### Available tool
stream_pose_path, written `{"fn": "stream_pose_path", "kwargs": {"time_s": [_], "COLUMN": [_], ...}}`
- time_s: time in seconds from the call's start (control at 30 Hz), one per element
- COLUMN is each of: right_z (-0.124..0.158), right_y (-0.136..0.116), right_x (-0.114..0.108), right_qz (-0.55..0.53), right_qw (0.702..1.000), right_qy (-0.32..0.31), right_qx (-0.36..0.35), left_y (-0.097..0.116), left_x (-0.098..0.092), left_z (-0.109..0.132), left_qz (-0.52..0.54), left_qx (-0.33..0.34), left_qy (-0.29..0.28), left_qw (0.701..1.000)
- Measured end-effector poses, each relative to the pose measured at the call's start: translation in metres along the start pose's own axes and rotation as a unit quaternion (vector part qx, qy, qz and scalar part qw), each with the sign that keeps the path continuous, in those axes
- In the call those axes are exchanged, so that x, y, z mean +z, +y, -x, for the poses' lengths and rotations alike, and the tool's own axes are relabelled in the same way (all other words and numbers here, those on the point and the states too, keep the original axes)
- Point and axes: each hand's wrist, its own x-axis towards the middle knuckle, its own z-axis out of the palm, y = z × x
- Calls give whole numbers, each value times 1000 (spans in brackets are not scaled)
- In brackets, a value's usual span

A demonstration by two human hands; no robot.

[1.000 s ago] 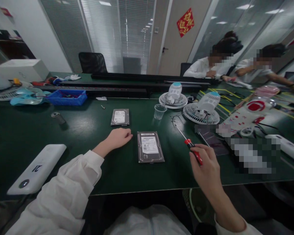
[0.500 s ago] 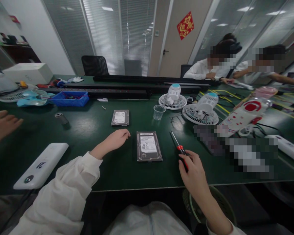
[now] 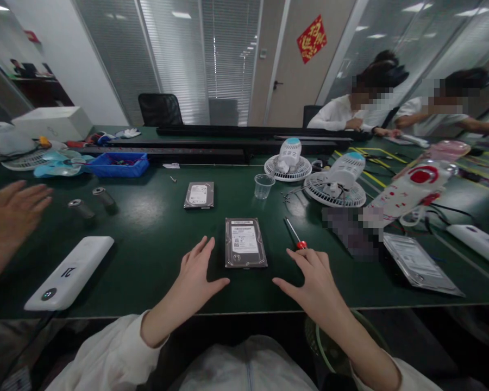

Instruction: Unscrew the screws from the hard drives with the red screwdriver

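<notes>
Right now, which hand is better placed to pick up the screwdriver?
Probably the right hand: it's open right by the screwdriver, while the left hand is across the hard drive between them.

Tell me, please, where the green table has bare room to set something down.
Bare patches: between the left white device and the wearer's left hand; between the far hard drive and the plastic cup. Right of the cup it is crowded with fan parts.

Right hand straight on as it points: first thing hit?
Likely the screwdriver; its red part shows directly in front of the right hand. They may already touch; depth is unclear.
</notes>
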Motion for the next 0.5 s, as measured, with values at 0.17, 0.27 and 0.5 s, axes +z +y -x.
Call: {"fn": "stream_pose_path", "kwargs": {"time_s": [0.17,0.27,0.5], "right_z": [-29,-36,-34], "right_y": [-10,-12,-17], "right_x": [13,18,15], "right_qz": [-68,-80,-102], "right_qw": [983,982,980], "right_qy": [-151,-155,-154], "right_qx": [77,75,72], "left_y": [10,11,13], "left_x": [16,15,12], "left_z": [-10,-14,-19], "left_qz": [8,17,17], "left_qx": [20,22,14], "left_qy": [7,-7,-39], "left_qw": [1000,1000,999]}}
